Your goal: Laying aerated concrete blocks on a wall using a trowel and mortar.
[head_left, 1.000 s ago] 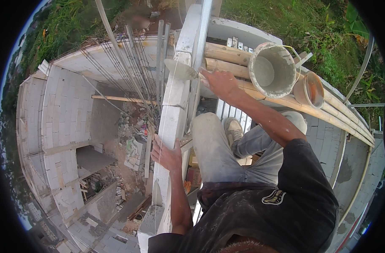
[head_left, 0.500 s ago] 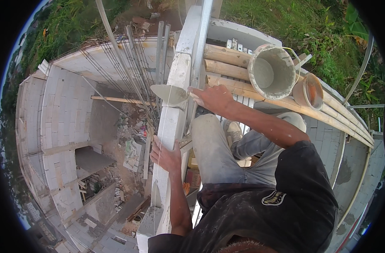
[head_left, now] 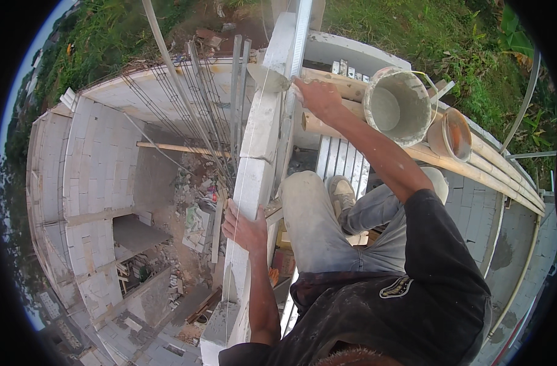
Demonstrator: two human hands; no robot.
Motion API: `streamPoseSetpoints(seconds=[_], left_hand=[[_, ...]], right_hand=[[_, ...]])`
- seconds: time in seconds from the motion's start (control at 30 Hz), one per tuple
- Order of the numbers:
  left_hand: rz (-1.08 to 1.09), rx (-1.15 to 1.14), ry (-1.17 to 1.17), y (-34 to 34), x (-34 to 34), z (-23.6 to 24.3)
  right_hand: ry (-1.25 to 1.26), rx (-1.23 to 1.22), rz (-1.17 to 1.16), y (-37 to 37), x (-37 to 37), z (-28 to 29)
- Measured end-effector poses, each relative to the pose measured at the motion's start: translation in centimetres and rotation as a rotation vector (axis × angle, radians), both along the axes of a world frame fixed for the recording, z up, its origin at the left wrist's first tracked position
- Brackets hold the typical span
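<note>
Block wall (head_left: 254, 146): runs beside our knee, string (head_left: 227, 293) along it.
Left hand (head_left: 247, 229): fingers curled over the blocks.
Right hand (head_left: 318, 97): gripping the trowel (head_left: 269, 79), blade across the wall.
Trowel work: dressing blocks, we judge; next calls for sparing the string.
Bucket (head_left: 415, 110): grey-crusted inside.
Orange tub (head_left: 437, 137): contents unclear.

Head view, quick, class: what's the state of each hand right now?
Left hand: open, resting across the block wall.
Right hand: closed, holding a masonry trowel.
</note>
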State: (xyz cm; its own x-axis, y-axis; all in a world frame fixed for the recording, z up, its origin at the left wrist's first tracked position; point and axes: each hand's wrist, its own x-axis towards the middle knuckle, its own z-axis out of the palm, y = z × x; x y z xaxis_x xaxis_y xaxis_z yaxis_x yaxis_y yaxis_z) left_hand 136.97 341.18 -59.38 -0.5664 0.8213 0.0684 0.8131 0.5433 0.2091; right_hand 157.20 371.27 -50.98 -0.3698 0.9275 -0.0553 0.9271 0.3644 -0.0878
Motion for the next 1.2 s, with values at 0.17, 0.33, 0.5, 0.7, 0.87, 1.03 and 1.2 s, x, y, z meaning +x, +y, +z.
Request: streamPoseSetpoints(seconds=[0.17, 0.33, 0.5, 0.7, 0.87, 1.03, 1.2], left_hand=[[0.020, 0.014, -0.005, -0.2, -0.1, -0.5], [0.016, -0.011, 0.011, 0.0, 0.0, 0.2], [0.017, -0.016, 0.020, -0.8, -0.8, -0.6], [0.006, -0.010, 0.023, 0.1, -0.3, -0.5], [0.035, -0.016, 0.016, -0.5, -0.7, -0.4], [-0.005, 0.010, 0.012, -0.2, 0.1, -0.6], [0.016, 0.000, 0.056, -0.7, -0.3, -0.9]], right_hand=[[-0.096, -0.047, 0.366, -6.5, -4.1, 0.6], [-0.052, -0.005, 0.151, 0.1, -1.8, -0.6], [-0.108, 0.143, 0.259, -3.7, -3.5, -1.3], [-0.028, -0.018, 0.069, 2.0, -2.0, 1.5], [-0.025, 0.042, 0.302, -5.0, -4.3, 2.5], [-0.061, 0.008, 0.173, 0.7, 0.5, -0.8], [-0.026, -0.032, 0.170, -3.4, -4.0, 0.8]])
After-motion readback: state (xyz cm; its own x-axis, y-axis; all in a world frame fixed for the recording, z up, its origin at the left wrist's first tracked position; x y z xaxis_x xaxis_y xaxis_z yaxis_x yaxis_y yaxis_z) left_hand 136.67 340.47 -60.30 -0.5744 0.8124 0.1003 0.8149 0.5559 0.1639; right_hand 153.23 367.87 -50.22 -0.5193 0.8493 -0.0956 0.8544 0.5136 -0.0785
